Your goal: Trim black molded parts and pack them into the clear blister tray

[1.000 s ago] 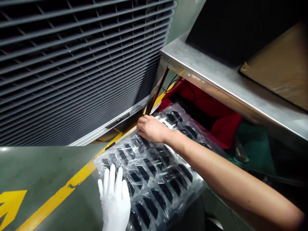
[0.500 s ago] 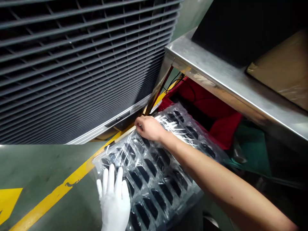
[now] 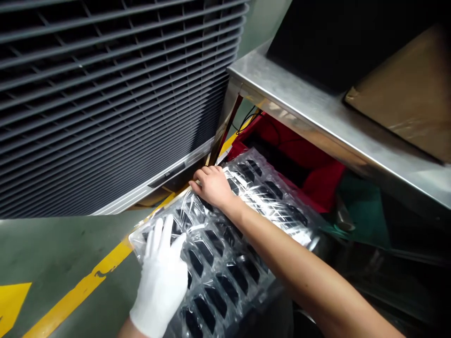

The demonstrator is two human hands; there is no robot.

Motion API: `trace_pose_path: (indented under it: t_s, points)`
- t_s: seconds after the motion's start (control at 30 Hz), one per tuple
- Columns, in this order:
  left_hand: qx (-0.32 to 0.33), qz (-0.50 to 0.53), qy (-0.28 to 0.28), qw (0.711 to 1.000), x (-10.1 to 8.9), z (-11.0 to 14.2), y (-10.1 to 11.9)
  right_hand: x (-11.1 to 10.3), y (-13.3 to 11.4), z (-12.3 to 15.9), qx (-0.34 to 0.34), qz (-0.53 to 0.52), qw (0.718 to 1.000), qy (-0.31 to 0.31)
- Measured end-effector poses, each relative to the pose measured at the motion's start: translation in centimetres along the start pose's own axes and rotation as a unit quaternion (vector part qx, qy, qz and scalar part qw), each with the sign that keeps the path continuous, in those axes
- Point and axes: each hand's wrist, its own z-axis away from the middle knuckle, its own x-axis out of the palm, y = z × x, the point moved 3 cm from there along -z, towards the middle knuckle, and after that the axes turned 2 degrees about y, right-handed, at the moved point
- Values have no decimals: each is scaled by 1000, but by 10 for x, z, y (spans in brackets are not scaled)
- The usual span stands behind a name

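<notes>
A clear plastic blister tray (image 3: 229,263) with rows of black parts in its pockets lies tilted in front of me, wrapped in a shiny film. My left hand (image 3: 162,277), in a white glove, lies flat on the tray's near left corner with its fingers spread. My bare right hand (image 3: 211,185) reaches across and presses on the tray's far edge, fingers curled over the film there. I cannot see whether those fingers pinch the film.
A large grey louvred grille (image 3: 105,94) fills the upper left. A steel table edge (image 3: 317,126) runs across the right, with a brown box (image 3: 408,89) on it. A red bin (image 3: 310,164) sits under the table. Yellow lines (image 3: 81,286) mark the green floor.
My left hand has slid forward and left onto the tray's corner. The tray has shifted slightly left and tilted, and the film shows brighter glare. My right hand stays at the far edge.
</notes>
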Motion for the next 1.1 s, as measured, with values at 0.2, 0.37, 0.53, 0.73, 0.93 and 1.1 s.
trace_pose_path:
  t_s: [0.2, 0.37, 0.53, 0.73, 0.93, 1.1]
  points:
    - [4, -9, 72, 997, 9, -85, 8, 3, 0, -2, 5, -40, 999, 4]
    - [-34, 6, 91, 995, 38, -121, 10, -22, 19, -10, -2, -98, 995, 0]
    - [-52, 35, 89, 994, 40, -121, 7, -72, 40, 19, -15, -107, 993, 41]
    - [-122, 59, 73, 988, 35, -126, 4, -61, 25, 89, 49, -28, 998, 3]
    - [-196, 53, 27, 979, 26, -133, 6, -44, 8, 108, 61, -29, 998, 4]
    - [-228, 41, 25, 972, 24, -134, 10, -49, 7, 117, 76, -33, 996, 28]
